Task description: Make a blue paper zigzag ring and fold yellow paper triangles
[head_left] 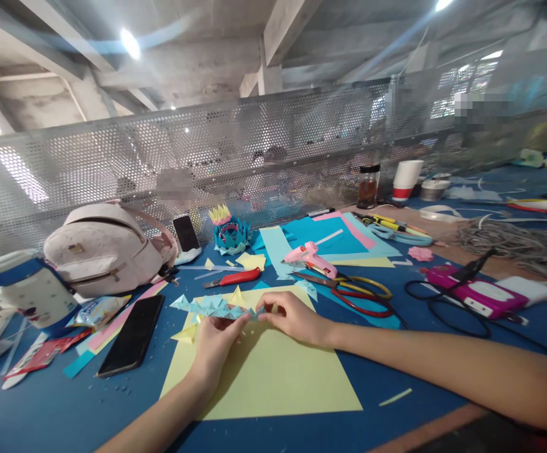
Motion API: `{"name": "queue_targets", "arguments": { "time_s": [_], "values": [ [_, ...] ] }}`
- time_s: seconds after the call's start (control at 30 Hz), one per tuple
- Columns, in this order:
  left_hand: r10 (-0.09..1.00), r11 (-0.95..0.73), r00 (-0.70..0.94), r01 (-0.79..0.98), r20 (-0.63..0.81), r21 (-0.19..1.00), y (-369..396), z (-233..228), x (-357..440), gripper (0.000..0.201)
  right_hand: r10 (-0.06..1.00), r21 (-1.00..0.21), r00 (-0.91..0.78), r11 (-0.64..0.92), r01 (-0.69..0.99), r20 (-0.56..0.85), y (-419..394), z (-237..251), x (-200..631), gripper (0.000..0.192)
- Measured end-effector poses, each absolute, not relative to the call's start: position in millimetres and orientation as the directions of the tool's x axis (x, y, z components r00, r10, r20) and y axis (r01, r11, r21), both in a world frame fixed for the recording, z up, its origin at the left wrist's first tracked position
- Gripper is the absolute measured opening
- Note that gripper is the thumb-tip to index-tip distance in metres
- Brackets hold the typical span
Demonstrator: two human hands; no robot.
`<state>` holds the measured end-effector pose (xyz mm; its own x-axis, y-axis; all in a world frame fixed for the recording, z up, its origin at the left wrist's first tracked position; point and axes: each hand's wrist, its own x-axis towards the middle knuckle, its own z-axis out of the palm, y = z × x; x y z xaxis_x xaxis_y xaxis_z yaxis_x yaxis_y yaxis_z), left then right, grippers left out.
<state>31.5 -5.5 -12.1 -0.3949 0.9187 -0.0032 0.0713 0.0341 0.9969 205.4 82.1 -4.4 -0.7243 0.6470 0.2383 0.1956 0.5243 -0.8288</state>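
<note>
Pinching paper chain [212, 307], between both hands' fingers [244, 319]

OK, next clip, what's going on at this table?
A person sits at a blue table strewn with craft supplies. Both hands hold a chain of folded light-blue paper triangles above a yellow sheet: the left hand pinches it from below, the right hand grips its right end. Nearby lie a black phone, a red cutter, a pink glue gun and scissors.
</note>
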Motion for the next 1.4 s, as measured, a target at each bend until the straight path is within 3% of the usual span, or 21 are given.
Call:
{"name": "queue_targets", "arguments": {
  "time_s": [0.33,0.6,0.93,1.1,1.23,1.4],
  "values": [
    [0.947,0.080,-0.320,0.185,-0.017,0.979,-7,-10,32,0.045,0.609,-0.883,-0.744,0.467,0.054,0.276,81,-4,205,0.022],
    [0.955,0.042,-0.297,0.192,0.017,0.980,-6,-17,32,0.042,0.618,-0.830,-0.732,0.542,0.131,0.288,79,-5,206,0.007],
    [0.926,0.049,-0.377,0.162,0.017,0.986,-9,-7,31,0.052,0.656,-0.858,-0.705,0.496,0.133,0.270,84,-7,206,0.021],
    [0.939,0.014,-0.344,0.073,0.012,0.997,-11,-3,33,0.040,0.675,-0.862,-0.699,0.477,0.170,0.235,85,-5,206,0.015],
    [0.964,-0.084,-0.249,0.032,0.089,0.996,-15,-5,37,0.040,0.670,-0.868,-0.695,0.478,0.134,0.262,89,-2,207,0.019],
    [0.964,-0.211,-0.117,0.219,0.240,0.953,-20,-1,42,0.026,0.630,-0.863,-0.708,0.503,0.057,0.320,95,2,211,0.027]
  ]
}}
